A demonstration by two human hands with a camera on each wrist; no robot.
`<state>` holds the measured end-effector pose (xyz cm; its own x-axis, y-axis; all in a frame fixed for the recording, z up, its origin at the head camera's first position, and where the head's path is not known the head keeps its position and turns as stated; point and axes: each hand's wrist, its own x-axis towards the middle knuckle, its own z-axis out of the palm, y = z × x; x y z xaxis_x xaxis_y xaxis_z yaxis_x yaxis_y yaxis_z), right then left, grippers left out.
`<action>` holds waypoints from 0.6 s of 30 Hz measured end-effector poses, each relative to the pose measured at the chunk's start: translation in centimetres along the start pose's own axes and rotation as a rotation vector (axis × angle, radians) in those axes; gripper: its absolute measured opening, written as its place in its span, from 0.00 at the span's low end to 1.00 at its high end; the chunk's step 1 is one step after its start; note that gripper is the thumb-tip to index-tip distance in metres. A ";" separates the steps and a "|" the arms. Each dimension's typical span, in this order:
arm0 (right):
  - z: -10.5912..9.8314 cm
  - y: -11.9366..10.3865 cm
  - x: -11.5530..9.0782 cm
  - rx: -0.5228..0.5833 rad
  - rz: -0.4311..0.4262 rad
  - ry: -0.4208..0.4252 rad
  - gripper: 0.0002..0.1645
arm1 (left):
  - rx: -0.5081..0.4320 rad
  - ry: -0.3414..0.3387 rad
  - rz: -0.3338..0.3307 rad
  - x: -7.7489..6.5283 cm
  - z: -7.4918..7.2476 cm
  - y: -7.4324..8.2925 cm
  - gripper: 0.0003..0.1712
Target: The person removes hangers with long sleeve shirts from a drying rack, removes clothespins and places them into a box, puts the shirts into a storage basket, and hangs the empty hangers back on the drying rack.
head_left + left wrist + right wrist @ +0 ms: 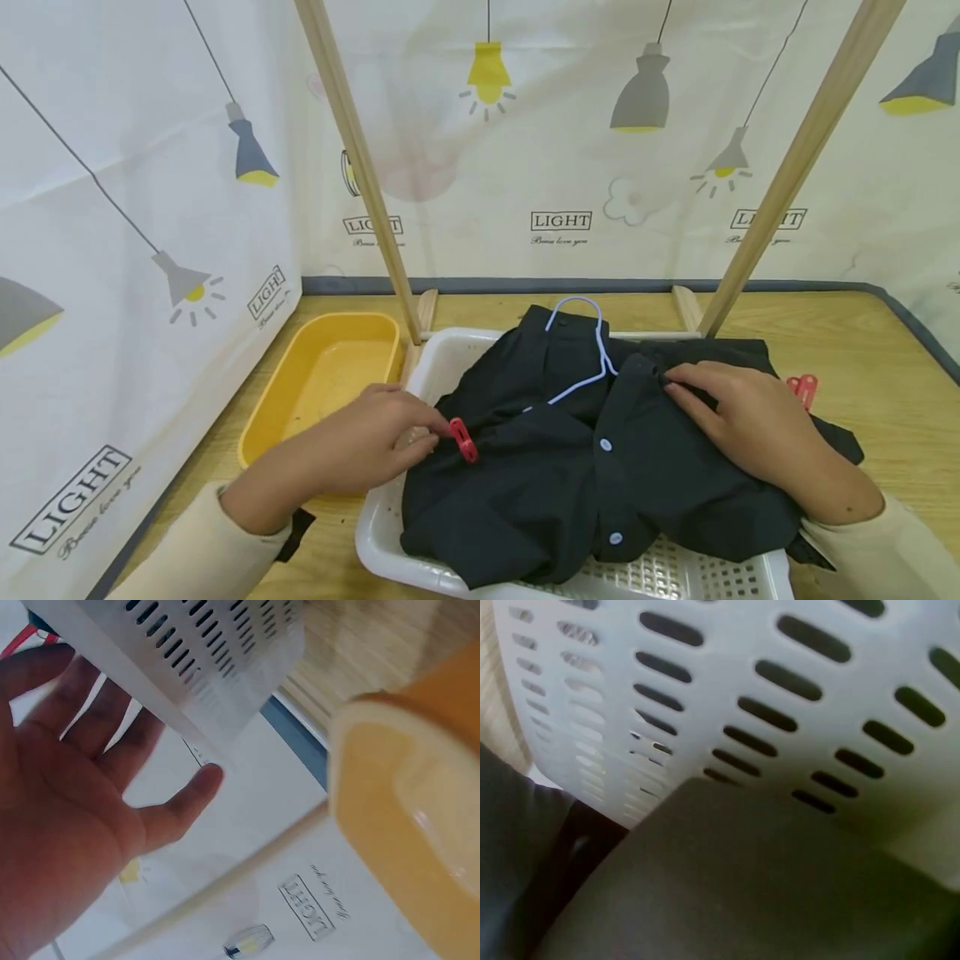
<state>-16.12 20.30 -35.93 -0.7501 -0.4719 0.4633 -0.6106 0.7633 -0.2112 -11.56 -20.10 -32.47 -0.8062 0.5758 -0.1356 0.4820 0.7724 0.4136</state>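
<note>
Black buttoned cloth shirt [525, 475]: floppy, light imo; grab far edge [637, 367], where right hand [742, 417] pinches; left hand [382, 437] loosely spread, empty

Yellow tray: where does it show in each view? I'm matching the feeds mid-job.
Head: the yellow tray is left of centre, just left of the white basket.
Left wrist: along the right side, cut off by the edge.
Right wrist: not in it.
Shared landmark: the basket, visible in all three views.
</note>
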 end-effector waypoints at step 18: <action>0.1 0.1 0.0 0.002 0.007 0.010 0.10 | 0.021 0.249 -0.083 -1.8 5.5 1.2 0.27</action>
<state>-16.21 20.40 -36.03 -0.7515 -0.4623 0.4707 -0.6061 0.7655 -0.2159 -7.63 -18.71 -36.68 -0.9014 0.4290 0.0582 0.4159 0.8209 0.3914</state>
